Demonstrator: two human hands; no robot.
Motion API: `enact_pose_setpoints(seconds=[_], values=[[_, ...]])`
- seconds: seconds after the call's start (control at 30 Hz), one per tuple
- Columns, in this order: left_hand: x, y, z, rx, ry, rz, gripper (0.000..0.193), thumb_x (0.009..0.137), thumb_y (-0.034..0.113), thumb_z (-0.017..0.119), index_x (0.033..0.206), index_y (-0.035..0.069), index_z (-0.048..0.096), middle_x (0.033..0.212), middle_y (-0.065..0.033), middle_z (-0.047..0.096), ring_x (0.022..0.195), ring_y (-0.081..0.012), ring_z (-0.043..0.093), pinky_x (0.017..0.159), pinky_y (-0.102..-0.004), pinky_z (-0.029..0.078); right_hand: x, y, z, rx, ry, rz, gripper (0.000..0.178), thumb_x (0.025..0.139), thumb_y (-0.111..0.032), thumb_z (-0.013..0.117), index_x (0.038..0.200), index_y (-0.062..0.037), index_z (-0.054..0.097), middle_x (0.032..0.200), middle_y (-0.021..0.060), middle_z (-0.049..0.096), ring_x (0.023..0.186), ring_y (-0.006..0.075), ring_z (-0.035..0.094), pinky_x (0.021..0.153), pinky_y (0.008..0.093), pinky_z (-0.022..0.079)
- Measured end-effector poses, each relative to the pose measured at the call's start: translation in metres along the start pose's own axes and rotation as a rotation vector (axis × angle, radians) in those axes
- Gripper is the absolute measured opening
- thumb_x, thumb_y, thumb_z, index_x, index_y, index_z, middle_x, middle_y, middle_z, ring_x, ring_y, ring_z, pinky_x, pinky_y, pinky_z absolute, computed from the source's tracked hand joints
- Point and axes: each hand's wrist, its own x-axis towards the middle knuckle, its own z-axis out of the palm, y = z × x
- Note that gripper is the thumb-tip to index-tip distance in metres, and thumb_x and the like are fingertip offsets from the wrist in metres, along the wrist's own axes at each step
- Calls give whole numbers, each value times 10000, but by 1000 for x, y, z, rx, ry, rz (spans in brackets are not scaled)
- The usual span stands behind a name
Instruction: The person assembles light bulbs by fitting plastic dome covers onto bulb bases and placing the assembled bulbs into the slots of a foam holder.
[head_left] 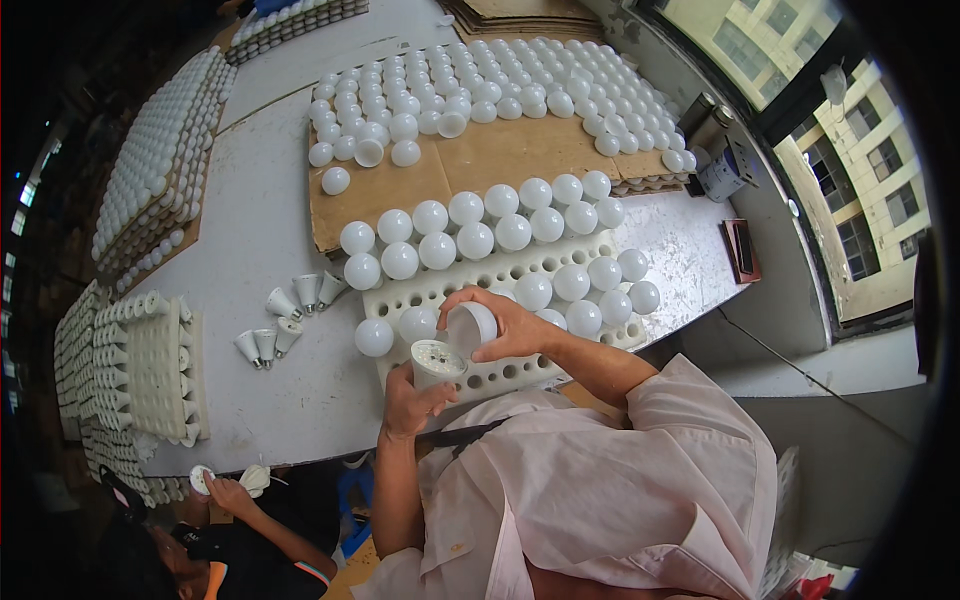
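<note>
White and hollow, a dome cover [472, 328] was pinched between the thumb and fingers of the right hand [512, 325], which reached in from the right. Just to its near left, the left hand [408, 402] grasped a white lamp housing [438, 364] around its side, with the round board inside it facing up. Whether the 2 rims touched, I could not tell. These 2 parts were held over the near left part of a pale tray [497, 376] pierced with rows of holes. Along its far side stood 2 rows of white globes [475, 240], and more globes sat toward its right end. Beyond the tray, brown cardboard [400, 180] carried a crowded field of similar globes. To the left, 6 loose housings [284, 304] lay on the grey table [235, 390] in 2 small groups. Farther left rose a stack of globes [165, 160], and nearer, a stack of pale trays [150, 365] loaded with white parts. A dark phone [742, 250] lay at the right edge of the table. At the near left, a co-worker's hand [232, 496] held a white disc [202, 480].
</note>
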Motion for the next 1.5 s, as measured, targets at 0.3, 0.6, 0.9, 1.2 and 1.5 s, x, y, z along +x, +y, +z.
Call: enact_pose_setpoints(seconds=[0.3, 0.6, 0.9, 1.2, 1.5], values=[[-5, 5, -3, 378, -60, -126, 372, 674, 185, 835, 905, -52, 666, 747, -70, 663, 596, -82, 568, 505, -216, 432, -8, -24, 20, -726, -267, -49, 714, 640, -272, 815, 1231, -48, 481, 1145, 141, 555, 1042, 327, 584, 845, 432, 490], [-7, 5, 5, 495, -78, -89, 449, 646, 243, 872, 908, -65, 675, 769, -82, 676, 694, -125, 624, 624, -254, 508, -11, 1, 21, -577, -300, -272, 699, 636, -197, 830, 1228, -56, 487, 1159, 153, 554, 1042, 337, 577, 881, 436, 474], [-20, 41, 38, 504, -230, -76, 426, 668, 195, 832, 946, -85, 673, 849, -100, 685, 776, -142, 638, 705, -272, 518, -25, -33, 41, -390, -143, -652, 458, 649, -103, 772, 1066, -62, 585, 1057, 113, 560, 906, 268, 553, 769, 380, 451], [-12, 31, 42, 321, -197, -216, 348, 699, 135, 816, 887, -108, 654, 751, -126, 665, 586, -147, 624, 510, -242, 512, -28, -22, 37, -351, -63, -575, 342, 628, -104, 732, 930, -73, 577, 959, 86, 561, 782, 225, 509, 677, 355, 433], [-9, 28, 37, 345, -205, -313, 314, 697, 140, 801, 840, -106, 669, 695, -110, 658, 594, -134, 618, 522, -240, 481, -29, -31, 33, -538, -166, -556, 374, 632, -84, 730, 989, -58, 620, 956, 78, 557, 817, 242, 531, 701, 356, 463]])
